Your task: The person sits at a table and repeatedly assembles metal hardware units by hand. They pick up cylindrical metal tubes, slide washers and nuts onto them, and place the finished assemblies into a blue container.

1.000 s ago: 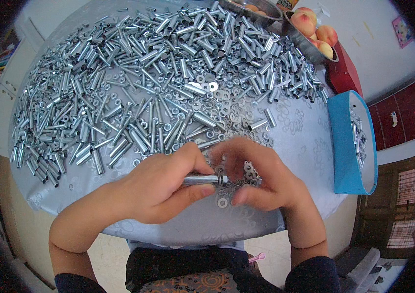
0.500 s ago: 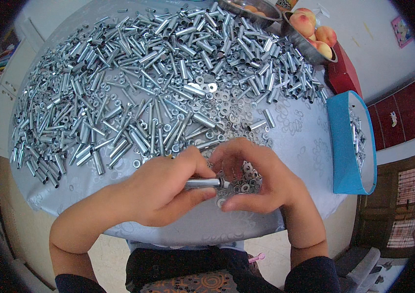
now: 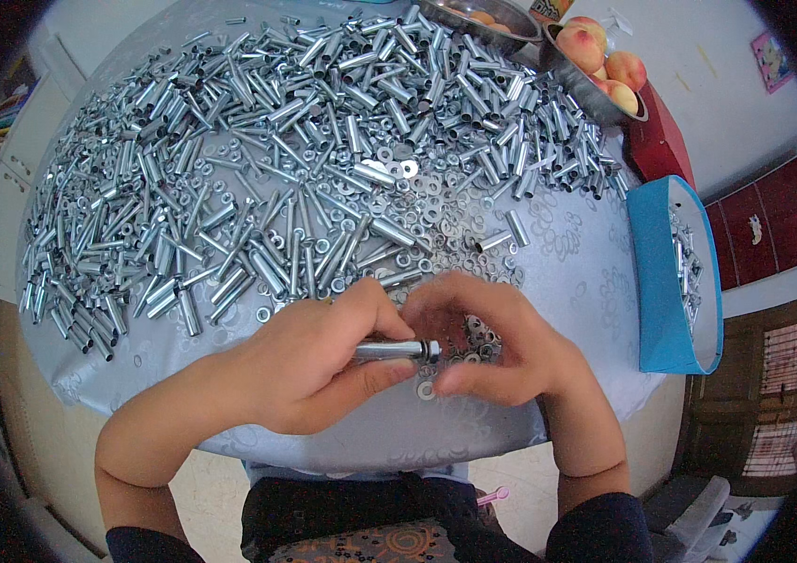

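Note:
A shiny sleeve anchor bolt (image 3: 389,350) lies level in my left hand (image 3: 300,361), pinched between thumb and fingers near the front edge of the table. Its right end carries a washer and a nut (image 3: 432,352). My right hand (image 3: 502,342) curves around that end with thumb and fingers apart, not visibly gripping anything; some of its fingertips are blurred. Just below the gap between the hands is a loose flat washer (image 3: 426,388). A small heap of nuts and washers (image 3: 475,340) shows inside the curl of my right hand.
A wide pile of metal sleeves and bolts (image 3: 258,103) covers much of the table (image 3: 577,310), with flat washers (image 3: 436,202) scattered mid-table. On the right stands a blue box (image 3: 657,281) holding metal parts. Metal bowls with peaches (image 3: 626,68) and a red box (image 3: 657,136) sit beyond it.
My right thumb and fingers have shifted slightly right, away from the bolt's end. The nut there now shows more plainly, and the loose washer below is less covered. My left hand stays put.

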Motion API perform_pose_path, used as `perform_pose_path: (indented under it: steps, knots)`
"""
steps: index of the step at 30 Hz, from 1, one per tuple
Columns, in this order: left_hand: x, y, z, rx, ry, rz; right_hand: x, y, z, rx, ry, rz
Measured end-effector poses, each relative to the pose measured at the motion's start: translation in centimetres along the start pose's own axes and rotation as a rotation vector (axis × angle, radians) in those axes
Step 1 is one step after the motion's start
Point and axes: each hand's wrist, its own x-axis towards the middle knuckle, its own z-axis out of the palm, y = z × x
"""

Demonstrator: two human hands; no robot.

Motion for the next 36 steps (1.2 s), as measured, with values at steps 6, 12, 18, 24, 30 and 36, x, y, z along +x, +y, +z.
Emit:
perform_pose_path:
  steps: [6,12,18,24,30,36]
  knots:
    - [0.0,-0.2,0.2,-0.012,0.009,0.039,0.0,-0.3,-0.3,-0.007,-0.070,0.042]
    - [-0.1,0.0,0.2,-0.105,0.014,-0.045,0.0,-0.3,-0.2,-0.066,-0.018,-0.009]
    - [-0.1,0.2,0.0,-0.066,-0.007,-0.081,0.1,-0.5,0.3,-0.014,0.058,0.017]
    - [-0.1,-0.4,0.2,-0.017,-0.008,0.002,0.1,-0.1,-0.1,0.028,0.028,-0.014]
    - [0.0,-0.1,0.1,-0.003,-0.027,-0.007,0.1,0.2,-0.6,-0.033,-0.073,0.002]
    - [0.0,0.0,-0.2,-0.004,-0.004,-0.054,0.4,-0.3,0.3,-0.048,0.039,-0.015]
